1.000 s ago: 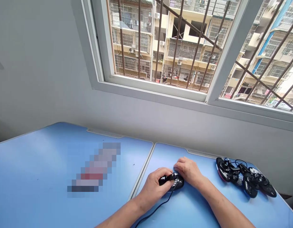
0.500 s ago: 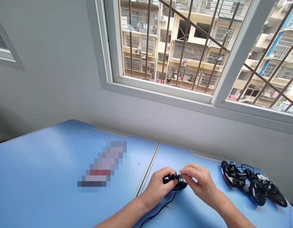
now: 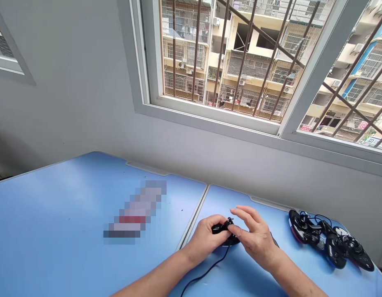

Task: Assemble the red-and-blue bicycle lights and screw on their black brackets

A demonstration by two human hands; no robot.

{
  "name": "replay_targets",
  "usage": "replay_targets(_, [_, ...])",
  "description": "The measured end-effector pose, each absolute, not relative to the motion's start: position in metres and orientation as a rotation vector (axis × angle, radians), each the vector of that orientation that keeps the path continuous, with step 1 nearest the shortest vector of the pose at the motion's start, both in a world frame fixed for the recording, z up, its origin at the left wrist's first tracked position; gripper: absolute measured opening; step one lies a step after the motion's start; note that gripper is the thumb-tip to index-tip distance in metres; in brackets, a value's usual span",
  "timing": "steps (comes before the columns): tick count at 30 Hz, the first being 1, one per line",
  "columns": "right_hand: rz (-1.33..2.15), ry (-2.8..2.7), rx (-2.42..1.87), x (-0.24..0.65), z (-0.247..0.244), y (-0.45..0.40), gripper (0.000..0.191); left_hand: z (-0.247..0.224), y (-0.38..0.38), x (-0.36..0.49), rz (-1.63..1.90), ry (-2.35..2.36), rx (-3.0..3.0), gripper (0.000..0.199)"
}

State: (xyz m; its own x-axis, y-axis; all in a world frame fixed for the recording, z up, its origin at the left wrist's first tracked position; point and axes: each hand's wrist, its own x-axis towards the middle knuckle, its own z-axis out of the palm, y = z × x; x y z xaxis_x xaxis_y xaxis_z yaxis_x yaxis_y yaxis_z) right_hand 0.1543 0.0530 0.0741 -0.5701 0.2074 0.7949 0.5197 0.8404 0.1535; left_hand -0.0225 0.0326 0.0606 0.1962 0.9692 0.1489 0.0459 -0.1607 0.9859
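1. Black mouse (image 3: 230, 241) sits between your left hand (image 3: 205, 238)'s thumb and fingers, clamped on it.
2. Its cord (image 3: 206, 275) trails toward you, below those fingers.
3. Your right hand (image 3: 257, 239)'s thumb appears to touch the mouse's top; its fingertips stand apart from that thumb.
4. Black corded devices (image 3: 335, 249) lie well right of your right fingers.

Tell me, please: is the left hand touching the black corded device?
Touching. The head view shows the left hand gripping the black corded device, whose dark body shows between thumb and fingers.
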Motion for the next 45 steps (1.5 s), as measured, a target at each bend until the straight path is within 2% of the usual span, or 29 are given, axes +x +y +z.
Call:
replay_targets(13, [-0.322,-2.235,-0.540,0.153,0.072,0.049,0.025,0.058,0.035,-0.022,1.166,1.008,1.478,0.011])
replay_targets(21, [-0.521,-2.141,-0.522,0.146,0.064,0.048,0.026,0.063,0.034,-0.022,1.176,0.967,1.418,0.010])
replay_targets(30, [-0.366,-2.213,-0.670,0.148,0.062,0.046,0.033,0.064,0.034,-0.021,1.160,1.005,1.370,0.008])
replay_targets(41, [-0.423,-2.243,-0.504,0.149,0.070,0.045,0.026,0.062,0.032,-0.023,1.144,0.993,1.399,0.009])
replay_targets(45, [-0.350,-2.277,-0.438,0.153,0.082,0.043,0.034,0.060,0.034,-0.023,1.140,0.986,1.415,0.013])
